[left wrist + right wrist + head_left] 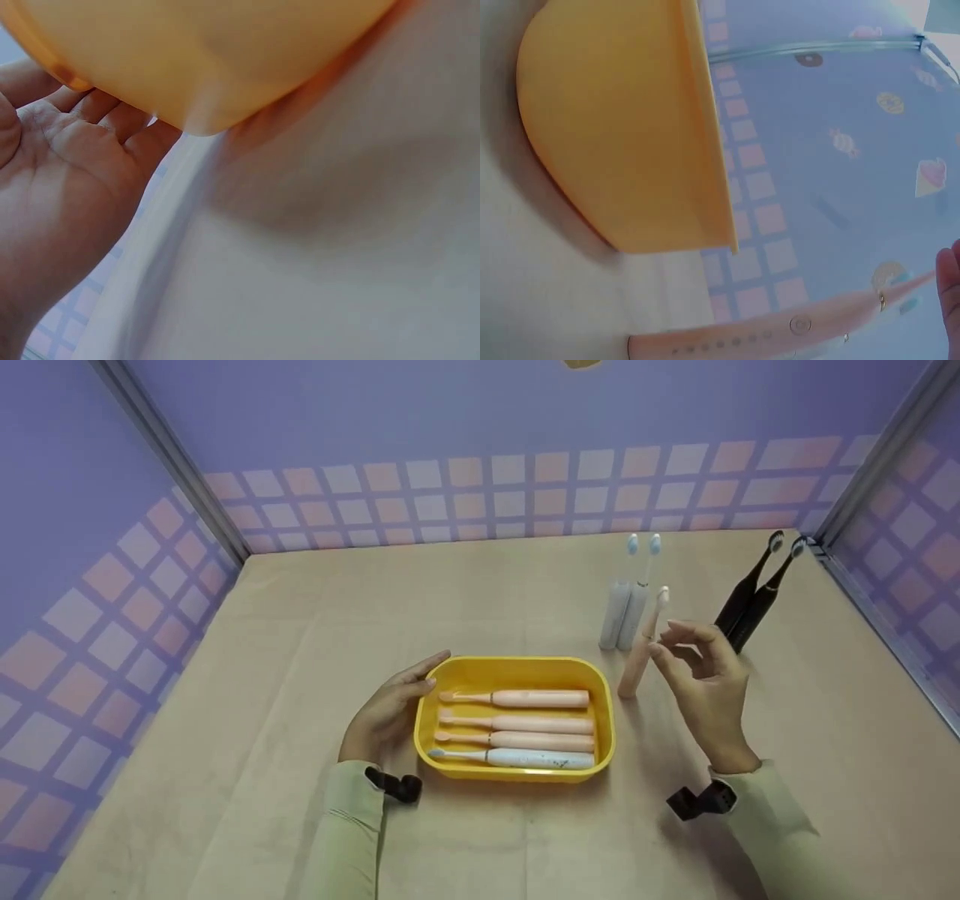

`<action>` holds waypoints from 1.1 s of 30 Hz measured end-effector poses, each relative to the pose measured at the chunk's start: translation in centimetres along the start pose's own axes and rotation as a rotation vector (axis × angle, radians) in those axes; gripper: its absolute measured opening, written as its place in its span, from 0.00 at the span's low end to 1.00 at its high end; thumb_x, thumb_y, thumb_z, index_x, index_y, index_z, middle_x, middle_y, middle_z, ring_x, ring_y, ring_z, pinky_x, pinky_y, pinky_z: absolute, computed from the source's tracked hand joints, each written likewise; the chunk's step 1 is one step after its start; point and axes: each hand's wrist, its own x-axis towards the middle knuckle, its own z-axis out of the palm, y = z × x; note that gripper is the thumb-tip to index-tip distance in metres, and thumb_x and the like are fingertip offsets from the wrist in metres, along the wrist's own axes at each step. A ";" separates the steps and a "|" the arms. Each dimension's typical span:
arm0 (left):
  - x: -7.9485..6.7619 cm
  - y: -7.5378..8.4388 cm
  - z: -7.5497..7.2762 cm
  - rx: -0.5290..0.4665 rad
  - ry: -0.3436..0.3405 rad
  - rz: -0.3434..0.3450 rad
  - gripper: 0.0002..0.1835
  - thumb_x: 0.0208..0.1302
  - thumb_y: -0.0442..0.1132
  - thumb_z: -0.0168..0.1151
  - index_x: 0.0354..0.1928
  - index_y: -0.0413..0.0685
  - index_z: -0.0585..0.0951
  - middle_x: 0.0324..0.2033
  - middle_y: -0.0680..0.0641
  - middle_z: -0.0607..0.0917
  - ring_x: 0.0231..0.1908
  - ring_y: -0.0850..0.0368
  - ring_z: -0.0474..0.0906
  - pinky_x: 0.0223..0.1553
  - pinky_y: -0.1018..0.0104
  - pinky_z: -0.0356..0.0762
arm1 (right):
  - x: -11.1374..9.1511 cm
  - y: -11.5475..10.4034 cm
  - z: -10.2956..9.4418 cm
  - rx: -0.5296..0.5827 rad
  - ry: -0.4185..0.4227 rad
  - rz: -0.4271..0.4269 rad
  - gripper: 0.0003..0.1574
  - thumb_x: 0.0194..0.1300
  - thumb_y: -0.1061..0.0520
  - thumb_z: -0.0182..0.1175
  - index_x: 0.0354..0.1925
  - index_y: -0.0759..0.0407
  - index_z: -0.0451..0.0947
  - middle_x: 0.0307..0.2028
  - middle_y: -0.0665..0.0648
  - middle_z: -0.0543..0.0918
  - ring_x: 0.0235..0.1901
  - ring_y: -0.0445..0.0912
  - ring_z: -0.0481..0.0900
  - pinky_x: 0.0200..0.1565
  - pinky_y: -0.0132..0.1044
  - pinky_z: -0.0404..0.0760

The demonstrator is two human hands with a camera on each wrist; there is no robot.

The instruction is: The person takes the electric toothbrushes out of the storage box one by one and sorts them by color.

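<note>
In the head view a yellow plastic basket (514, 774) sits in the middle of the table. Inside it lie three pink electric toothbrushes (541, 700) and a light blue one (538, 758), heads to the left. My left hand (386, 712) holds the basket at its left end, thumb at the rim; the left wrist view has its fingers against the outer wall (247, 60). Right of the basket, a pink electric toothbrush (636, 666) stands upright, base at the tabletop. My right hand (705, 682) pinches its neck between thumb and index finger; in the right wrist view fingers cover the brush head.
Two grey-white electric toothbrushes (622, 611) stand upright just behind the pink one. Farther right, two black electric toothbrushes (750, 604) stand side by side, partly behind my right hand. Patterned walls (480, 495) border the beige tabletop (315, 607) at the back and sides.
</note>
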 end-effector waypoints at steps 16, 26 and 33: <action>0.1 -0.1 0.1 -0.004 0.005 0.015 0.30 0.74 0.35 0.43 0.76 0.50 0.53 0.71 0.41 0.63 0.65 0.52 0.68 0.66 0.59 0.67 | 0.9 -0.5 2.9 -0.118 -0.441 0.167 0.20 0.59 0.67 0.65 0.51 0.69 0.79 0.47 0.60 0.82 0.46 0.46 0.82 0.50 0.33 0.81; 0.1 -0.1 0.0 0.005 -0.006 0.018 0.31 0.74 0.37 0.45 0.76 0.48 0.51 0.70 0.43 0.64 0.64 0.54 0.69 0.66 0.60 0.67 | 2.1 -0.5 4.7 -0.189 -0.725 0.251 0.20 0.61 0.62 0.64 0.52 0.68 0.78 0.47 0.65 0.83 0.47 0.58 0.82 0.52 0.46 0.81; 0.1 -0.1 0.0 0.009 0.007 0.008 0.31 0.74 0.37 0.46 0.76 0.49 0.51 0.71 0.43 0.62 0.66 0.52 0.67 0.66 0.58 0.66 | 3.0 -0.5 6.0 -0.263 -0.859 0.311 0.19 0.63 0.60 0.63 0.51 0.67 0.79 0.47 0.66 0.83 0.47 0.54 0.82 0.51 0.49 0.81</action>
